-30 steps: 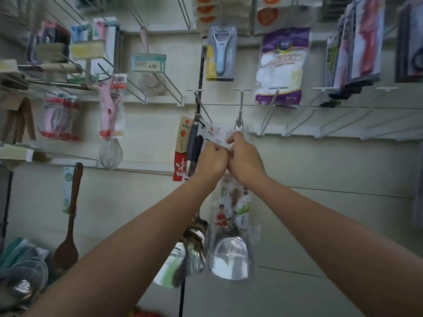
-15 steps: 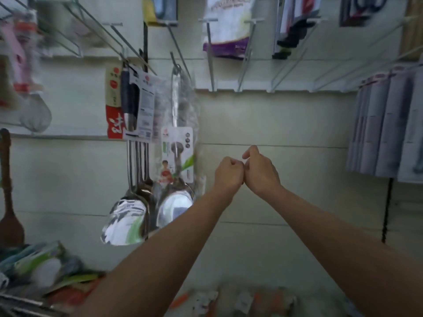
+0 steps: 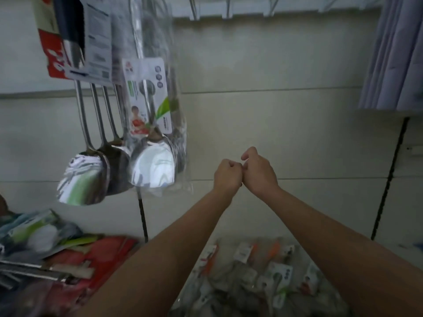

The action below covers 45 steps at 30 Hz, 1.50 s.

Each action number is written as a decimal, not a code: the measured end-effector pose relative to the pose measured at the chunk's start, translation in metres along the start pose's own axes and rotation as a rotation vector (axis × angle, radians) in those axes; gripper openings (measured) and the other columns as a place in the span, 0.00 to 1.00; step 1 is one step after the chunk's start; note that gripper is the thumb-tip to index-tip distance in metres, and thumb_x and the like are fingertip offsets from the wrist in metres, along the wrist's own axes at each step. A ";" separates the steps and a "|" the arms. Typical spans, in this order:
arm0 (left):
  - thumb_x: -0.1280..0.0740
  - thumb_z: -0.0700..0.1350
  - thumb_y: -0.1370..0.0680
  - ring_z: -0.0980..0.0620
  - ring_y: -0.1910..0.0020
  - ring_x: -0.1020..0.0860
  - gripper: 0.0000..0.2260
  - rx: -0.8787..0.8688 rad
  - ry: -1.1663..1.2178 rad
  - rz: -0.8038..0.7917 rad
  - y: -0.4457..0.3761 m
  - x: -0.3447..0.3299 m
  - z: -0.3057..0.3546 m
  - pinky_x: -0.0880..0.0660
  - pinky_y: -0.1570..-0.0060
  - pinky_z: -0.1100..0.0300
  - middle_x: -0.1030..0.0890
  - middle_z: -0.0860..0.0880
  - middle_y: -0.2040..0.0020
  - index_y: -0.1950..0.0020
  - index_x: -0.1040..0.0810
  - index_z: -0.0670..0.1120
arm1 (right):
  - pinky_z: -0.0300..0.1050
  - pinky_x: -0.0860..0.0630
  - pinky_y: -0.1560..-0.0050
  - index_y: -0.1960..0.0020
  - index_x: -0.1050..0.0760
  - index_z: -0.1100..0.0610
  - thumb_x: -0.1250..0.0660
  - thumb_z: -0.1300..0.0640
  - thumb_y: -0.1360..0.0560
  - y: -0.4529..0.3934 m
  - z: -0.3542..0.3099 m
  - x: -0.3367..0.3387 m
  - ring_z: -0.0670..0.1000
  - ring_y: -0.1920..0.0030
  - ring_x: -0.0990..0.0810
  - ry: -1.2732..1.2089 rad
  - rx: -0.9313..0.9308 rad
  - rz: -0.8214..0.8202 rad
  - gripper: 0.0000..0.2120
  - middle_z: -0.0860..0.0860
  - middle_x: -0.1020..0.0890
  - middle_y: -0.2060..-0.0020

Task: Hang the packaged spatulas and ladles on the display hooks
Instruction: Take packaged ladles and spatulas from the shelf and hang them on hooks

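Our hands have dropped away from the hooks.
Left hand (image 3: 226, 177) and right hand (image 3: 258, 173) are empty fists, knuckles touching; the packaged spatula (image 3: 152, 161) hangs shiny in clear plastic.

Wall panel (image 3: 263, 124): at back, behind all items.
Packaged spatula (image 3: 152, 124): hangs upper left, in front of the wall panel.
Bare-handled ladles (image 3: 91, 161): hang just left of the packaged spatula, partly behind it.
Left hand (image 3: 226, 177) and right hand (image 3: 259, 173): centre, touching, right of the hanging utensils and apart from them.
Pile of packaged utensils (image 3: 258, 271): bottom, below the forearms.
Stacked packets (image 3: 45, 243): lower left.
Hanging packets (image 3: 393, 53): upper right.
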State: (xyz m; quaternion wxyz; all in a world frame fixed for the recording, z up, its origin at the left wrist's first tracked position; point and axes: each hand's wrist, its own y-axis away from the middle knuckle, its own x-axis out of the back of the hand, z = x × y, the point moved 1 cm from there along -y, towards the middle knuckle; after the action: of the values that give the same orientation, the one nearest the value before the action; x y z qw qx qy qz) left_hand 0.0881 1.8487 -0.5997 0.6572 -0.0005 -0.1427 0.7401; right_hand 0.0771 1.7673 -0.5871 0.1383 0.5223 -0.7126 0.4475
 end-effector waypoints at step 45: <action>0.40 0.33 0.22 0.45 0.56 0.20 0.13 0.693 -0.532 -0.412 -0.035 0.074 -0.283 0.20 0.58 0.55 0.21 0.41 0.51 0.37 0.29 0.35 | 0.32 0.31 0.59 0.51 0.18 0.63 0.40 0.69 0.23 0.044 0.115 -0.269 0.41 0.59 0.23 -0.369 -0.423 -0.840 0.12 0.46 0.17 0.60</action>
State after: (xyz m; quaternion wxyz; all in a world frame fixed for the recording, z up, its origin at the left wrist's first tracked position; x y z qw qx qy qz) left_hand 0.1657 1.9839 -0.8502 0.6922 0.4361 -0.0480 0.5730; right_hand 0.1819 1.8473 -0.8523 0.2810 0.7948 -0.5286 0.0994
